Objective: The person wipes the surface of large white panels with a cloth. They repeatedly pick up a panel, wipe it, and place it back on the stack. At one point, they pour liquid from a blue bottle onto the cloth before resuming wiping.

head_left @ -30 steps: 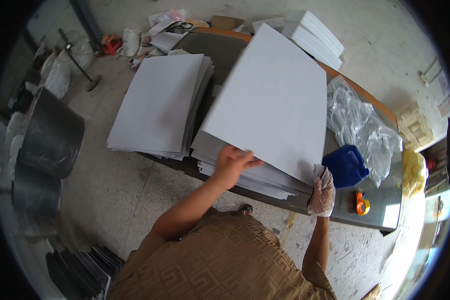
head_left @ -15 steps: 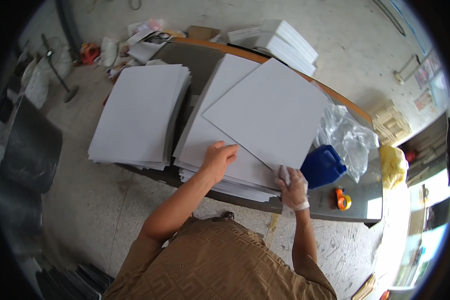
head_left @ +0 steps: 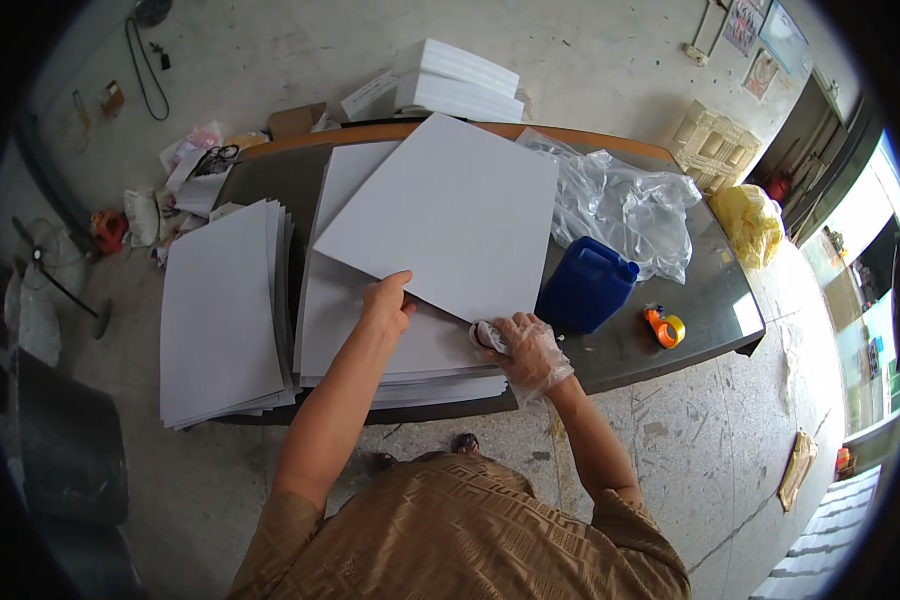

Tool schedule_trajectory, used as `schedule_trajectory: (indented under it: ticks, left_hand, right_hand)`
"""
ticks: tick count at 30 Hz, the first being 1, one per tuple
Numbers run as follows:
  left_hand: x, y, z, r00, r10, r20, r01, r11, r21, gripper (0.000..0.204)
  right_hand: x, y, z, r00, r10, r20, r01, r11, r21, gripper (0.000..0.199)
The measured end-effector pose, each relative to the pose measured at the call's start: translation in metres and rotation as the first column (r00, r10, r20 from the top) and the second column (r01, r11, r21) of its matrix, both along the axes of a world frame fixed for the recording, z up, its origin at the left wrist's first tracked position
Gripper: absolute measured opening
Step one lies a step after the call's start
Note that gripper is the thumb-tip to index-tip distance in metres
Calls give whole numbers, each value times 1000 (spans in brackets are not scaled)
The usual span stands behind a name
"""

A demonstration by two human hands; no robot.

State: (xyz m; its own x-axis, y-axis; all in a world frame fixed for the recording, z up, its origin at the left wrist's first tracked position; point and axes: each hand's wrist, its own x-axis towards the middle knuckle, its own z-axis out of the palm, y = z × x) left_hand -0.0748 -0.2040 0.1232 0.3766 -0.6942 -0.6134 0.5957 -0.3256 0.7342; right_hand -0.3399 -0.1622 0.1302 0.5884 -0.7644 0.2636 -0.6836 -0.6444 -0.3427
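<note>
A large white board sheet [head_left: 450, 210] lies turned at an angle over a stack of similar white sheets [head_left: 345, 335]. My left hand [head_left: 386, 303] is bare and closed on its near-left edge, thumb on top and the other fingers mostly hidden below. At the near corner of the board, my right hand [head_left: 532, 352], in a clear plastic glove, closes round a crumpled white wad [head_left: 489, 336], perhaps cloth or paper. That wad meets the corner of the board. To the left stands a second stack of white sheets [head_left: 220, 310], slightly fanned.
A blue plastic jug [head_left: 585, 285] lies right of the board, with an orange tape dispenser [head_left: 660, 327] beside it. Clear plastic sheeting [head_left: 630, 210] is heaped behind them on the dark table [head_left: 705, 320]. White foam blocks [head_left: 460, 80] stand beyond the far edge.
My left hand has gone from resting over the stack to gripping the board's edge. That near edge now looks slightly raised. The whole view has shifted and turned.
</note>
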Motion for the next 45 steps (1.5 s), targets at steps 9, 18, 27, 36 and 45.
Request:
schedule_trajectory:
  ticks: [9,18,27,36,45]
  left_hand:
    - [-8,34,19,995,52,85,-10,902,-433,46]
    - [178,174,6,910,413,27,-301,705,-642,53]
    - [278,294,-50,656,746,118,-609,615,-501,66]
    - [304,327,-161,679,725,115,-646,664,-375,70]
    - [335,310,-178,707,692,145,-648,716,-260,56]
  right_hand:
    - [-16,-7,-4,932,-76,355,19,987,160,47]
    - [0,-38,62,449,-502,739,-618,423,663,51]
    - [138,-110,41,953,174,249,-298,691,658,42]
    - [178,-12,55,921,-7,-391,-103,960,-261,66]
    - [159,-63,-12,973,108,-205,-128,988,-88,70]
